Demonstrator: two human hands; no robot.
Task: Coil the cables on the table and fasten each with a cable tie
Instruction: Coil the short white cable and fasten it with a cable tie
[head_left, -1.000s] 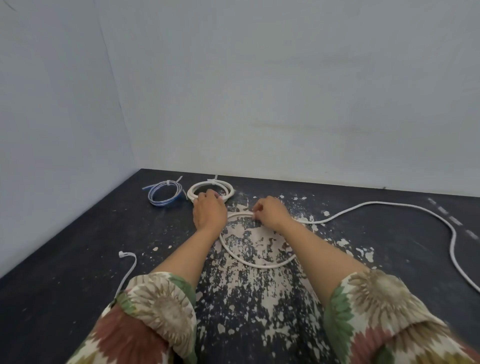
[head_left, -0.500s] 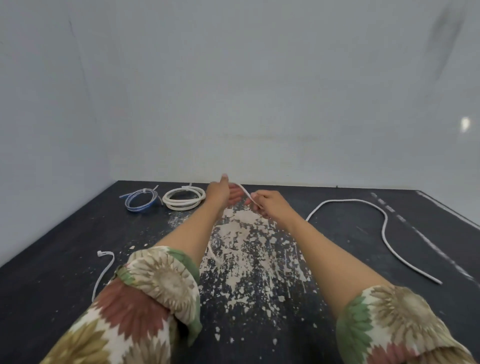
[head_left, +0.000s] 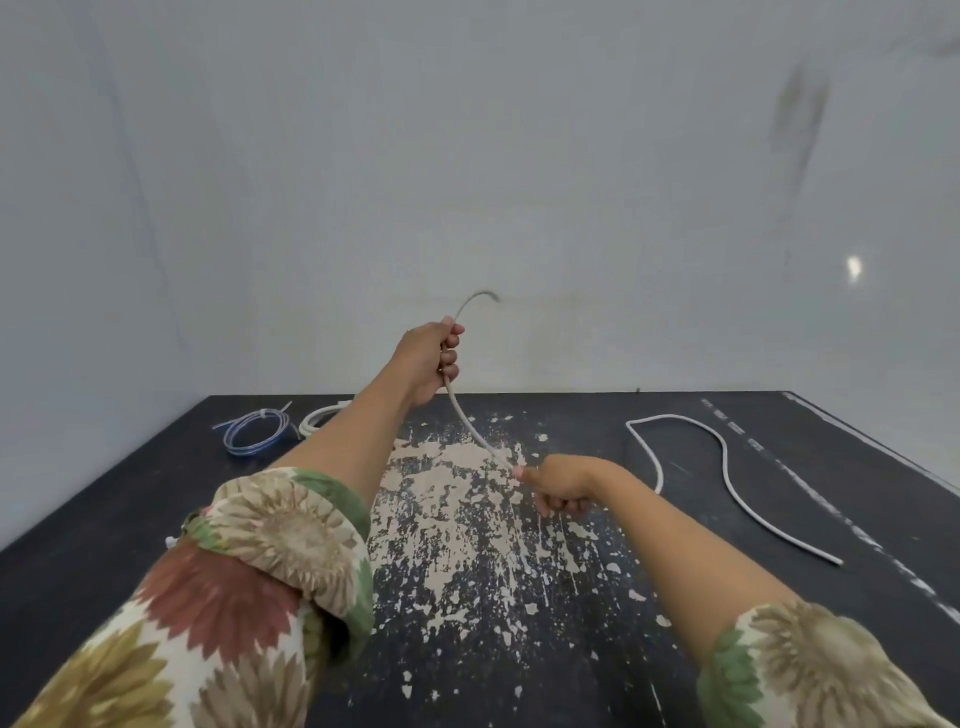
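1. Head view, hands: the left hand (head_left: 434, 358) is raised above the table (head_left: 130, 519), fist closed around the white cable (head_left: 470, 423), with a short curved end sticking up past the knuckles. The right hand (head_left: 561, 483) sits lower and nearer the body, just above the tabletop, fingers curled with thumb and forefinger pinching the same cable.

2. Head view, the key relation: the stretch between the hands runs as a taut diagonal, from the upper left down to the lower right. The rest of the cable trails from the right hand out to the right, loops far across the table and comes back to a free end near the right edge. My guess is the slack must be fed in from the right side, so the right hand is the nearer one to gather it while the left anchors the start of the coil.

3. Head view, finished work: a blue coil (head_left: 254, 431) and a white coil (head_left: 319, 418) lie at the far left, apparently already tied.

4. Head view, hard to see: the left forearm covers most of the white coil. The cable's raised tip is blurred. Where the cable leaves the right hand is hidden behind the wrist. A small white piece (head_left: 170, 543) peeks out by the left sleeve, possibly a cable tie; I cannot tell.
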